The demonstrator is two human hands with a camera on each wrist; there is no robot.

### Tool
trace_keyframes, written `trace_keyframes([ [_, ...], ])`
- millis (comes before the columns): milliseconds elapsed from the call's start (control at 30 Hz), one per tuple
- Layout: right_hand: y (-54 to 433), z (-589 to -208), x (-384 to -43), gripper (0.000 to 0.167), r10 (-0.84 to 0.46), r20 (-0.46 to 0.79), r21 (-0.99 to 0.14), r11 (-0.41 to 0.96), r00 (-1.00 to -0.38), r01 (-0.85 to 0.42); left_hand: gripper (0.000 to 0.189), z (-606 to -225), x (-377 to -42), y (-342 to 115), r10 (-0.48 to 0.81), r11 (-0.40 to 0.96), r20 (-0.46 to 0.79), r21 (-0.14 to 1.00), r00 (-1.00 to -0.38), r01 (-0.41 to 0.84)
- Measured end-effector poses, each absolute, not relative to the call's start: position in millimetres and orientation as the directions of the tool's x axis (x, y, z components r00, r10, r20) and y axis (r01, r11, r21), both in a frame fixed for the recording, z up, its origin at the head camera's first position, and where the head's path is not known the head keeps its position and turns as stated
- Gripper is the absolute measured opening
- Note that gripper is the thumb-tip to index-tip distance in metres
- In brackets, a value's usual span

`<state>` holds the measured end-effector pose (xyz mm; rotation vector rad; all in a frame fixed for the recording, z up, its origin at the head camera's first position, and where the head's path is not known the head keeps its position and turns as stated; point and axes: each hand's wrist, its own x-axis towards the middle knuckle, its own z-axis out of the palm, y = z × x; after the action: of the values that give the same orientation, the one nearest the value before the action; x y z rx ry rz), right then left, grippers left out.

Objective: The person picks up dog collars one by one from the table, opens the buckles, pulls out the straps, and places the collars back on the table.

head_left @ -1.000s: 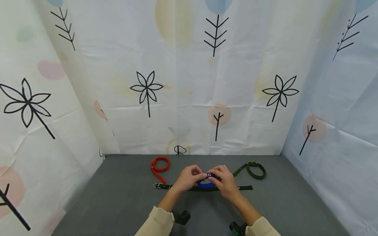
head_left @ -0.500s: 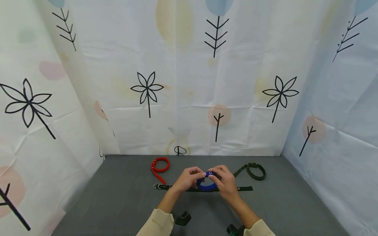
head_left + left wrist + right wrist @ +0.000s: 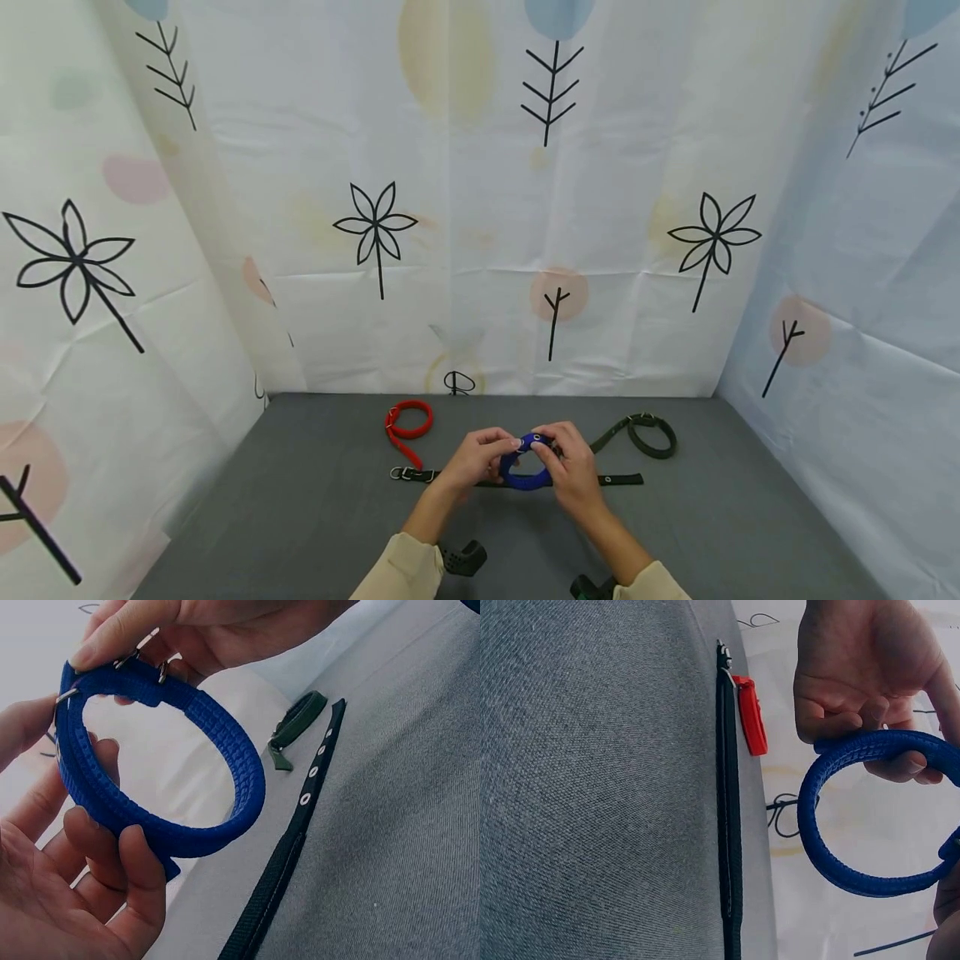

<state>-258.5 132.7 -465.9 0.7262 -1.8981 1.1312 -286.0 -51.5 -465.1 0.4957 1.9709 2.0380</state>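
A blue dog collar (image 3: 527, 482), closed into a padded loop, is held up between both hands above the table. My left hand (image 3: 474, 460) pinches it on the left side near the buckle; in the left wrist view, the fingers of the left hand (image 3: 82, 892) curl round the band. My right hand (image 3: 576, 468) grips the upper right of the loop with thumb and fingers, near metal rings seen in the left wrist view. In the right wrist view the collar (image 3: 817, 847) shows as a nearly full ring, its buckle partly hidden by the right hand at the edge.
Behind the hands, a black collar (image 3: 621, 479) lies straight across the grey table (image 3: 300, 517). A coiled red collar (image 3: 405, 452) is at back left, a coiled dark green one (image 3: 652, 452) at back right. Patterned white cloth (image 3: 480, 208) walls the table.
The blue collar has tilted up, so its loop now faces the head camera more fully. Both hands keep their hold, and the right forearm has shifted slightly left.
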Motion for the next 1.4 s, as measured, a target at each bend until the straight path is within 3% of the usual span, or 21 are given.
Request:
trace_keyframes([
  [300,120,-439,-235,0.018,-0.033,0.837,-0.486,0.414,-0.546,-0.77,0.026,-469,-287,-55,0.407,-0.049,0.031,0.999,-0.913,0.011],
  [567,121,-459,-247,0.019,-0.006,0.829,-0.511,0.397,-0.559,-0.762,0.026,-465,-285,-57,0.367,-0.018,0.019,1.0,-0.93,0.014],
  [800,132,-469,-260,0.016,-0.152,0.768,-0.515,0.433,-0.622,-0.74,0.023,-453,-283,-62,0.276,0.141,0.098,0.98,-0.956,0.141],
  [1067,138,-457,-260,0.025,-0.405,0.725,-0.234,0.615,-0.557,-0.753,0.018,-441,-276,-63,0.253,0.396,0.18,0.877,-0.951,0.271],
  [1267,135,-455,-259,0.02,-0.397,0.701,-0.315,0.574,-0.593,-0.756,0.02,-442,-274,-60,0.273,0.368,0.177,0.889,-0.946,0.272],
  [1400,135,-458,-260,0.018,-0.36,0.735,-0.355,0.518,-0.575,-0.778,0.022,-444,-276,-59,0.288,0.29,0.16,0.925,-0.944,0.245],
])
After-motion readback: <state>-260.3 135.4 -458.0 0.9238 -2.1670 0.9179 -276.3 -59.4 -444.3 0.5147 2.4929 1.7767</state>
